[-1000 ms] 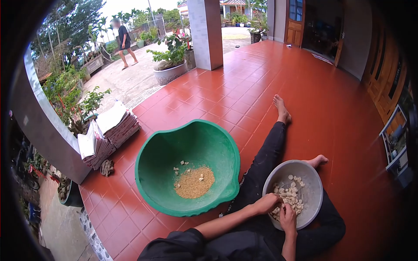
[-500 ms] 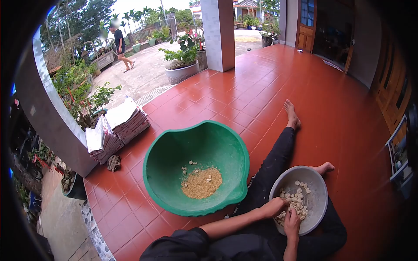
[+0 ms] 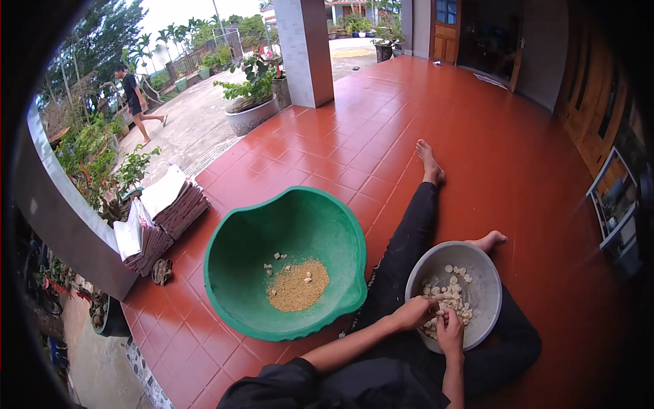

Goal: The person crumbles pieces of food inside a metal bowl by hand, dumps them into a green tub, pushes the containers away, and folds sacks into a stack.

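A grey metal bowl point(image 3: 489, 300) rests on my lap, with many pale, flattish, broken pieces point(image 3: 447, 294) in it. Over its near side, my left hand point(image 3: 415, 313) and my right hand point(image 3: 450, 332) come close together, fingertips pinched among the pieces. Whatever lies between the fingers is too small to make out. To the left stands a big green plastic basin point(image 3: 272, 221) with a wavy rim. On its bottom lies a heap of yellow-brown grain-like stuff point(image 3: 300, 285), with several pale bits on and beside it.
My outstretched leg point(image 3: 413, 228) lies between basin and bowl on the red tiled floor point(image 3: 381, 136). Stacked folded sacks or papers point(image 3: 167, 204) stand at the left edge beside a pillar. A potted plant point(image 3: 252, 112) stands outside; a person point(image 3: 133, 99) walks in the yard.
The view has shifted, so the scene sits farther left and slightly higher. Both hands stay pinched together over the bowl with small finger movements. The person in the yard has walked on leftward.
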